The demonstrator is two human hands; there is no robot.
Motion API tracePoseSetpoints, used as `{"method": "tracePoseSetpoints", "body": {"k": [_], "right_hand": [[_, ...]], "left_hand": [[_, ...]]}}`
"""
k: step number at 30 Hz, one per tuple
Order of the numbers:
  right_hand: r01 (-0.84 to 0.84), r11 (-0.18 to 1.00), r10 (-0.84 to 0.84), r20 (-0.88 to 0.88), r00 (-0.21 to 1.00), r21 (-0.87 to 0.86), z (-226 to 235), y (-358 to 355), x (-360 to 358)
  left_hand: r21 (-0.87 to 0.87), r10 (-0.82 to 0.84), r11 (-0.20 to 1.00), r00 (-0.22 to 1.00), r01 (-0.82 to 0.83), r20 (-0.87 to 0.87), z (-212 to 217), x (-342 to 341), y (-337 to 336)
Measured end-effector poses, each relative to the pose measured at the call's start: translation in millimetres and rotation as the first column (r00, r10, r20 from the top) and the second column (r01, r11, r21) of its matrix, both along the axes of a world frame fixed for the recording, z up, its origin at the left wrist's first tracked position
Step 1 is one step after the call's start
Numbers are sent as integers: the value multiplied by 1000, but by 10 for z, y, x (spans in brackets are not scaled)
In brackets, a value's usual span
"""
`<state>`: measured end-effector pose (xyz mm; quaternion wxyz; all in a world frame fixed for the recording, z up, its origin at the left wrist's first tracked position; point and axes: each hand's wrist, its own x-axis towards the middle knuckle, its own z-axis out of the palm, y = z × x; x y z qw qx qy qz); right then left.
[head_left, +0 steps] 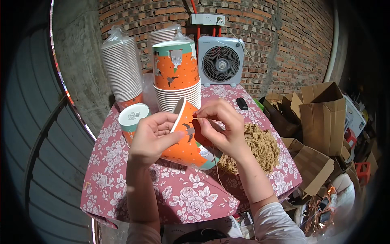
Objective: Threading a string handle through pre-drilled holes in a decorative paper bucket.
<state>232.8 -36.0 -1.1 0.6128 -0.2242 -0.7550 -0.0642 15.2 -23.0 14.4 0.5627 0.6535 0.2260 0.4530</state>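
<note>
Twine [216, 168] is being threaded at the rim of an orange paper cup [185, 142] gripped tilted by the left hand [152, 136] and pinched by the right hand [221, 126] (bundle [260, 146] at three o'clock, handle unfinished).

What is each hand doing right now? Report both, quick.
Left hand: closed on the rim of the orange paper cup, holding it tilted.
Right hand: fingertips pinched on a thin string at the cup's side.

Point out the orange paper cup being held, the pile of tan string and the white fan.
Orange paper cup [183, 148], head view, side wall.
Pile of tan string [262, 144], head view, middle.
White fan [221, 63], head view, grille.
</note>
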Motion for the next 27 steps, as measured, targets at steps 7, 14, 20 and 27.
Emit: {"method": "tracePoseSetpoints", "body": {"k": [7, 14, 20, 27], "right_hand": [[112, 986, -100, 97, 990, -121, 18, -76, 60], [128, 978, -102, 156, 982, -166, 93, -109, 169], [214, 960, -170, 232, 958, -180, 111, -164, 155], [285, 956, -255, 292, 922, -64, 45, -122, 117]], "left_hand": [[45, 40, 998, 998, -38, -47, -93, 138, 18], [3, 40, 999, 994, -40, -105, -94, 174, 49], [53, 83, 996, 980, -74, -180, -113, 187, 36], [122, 152, 984, 966, -129, -210, -97, 213, 21]]}}
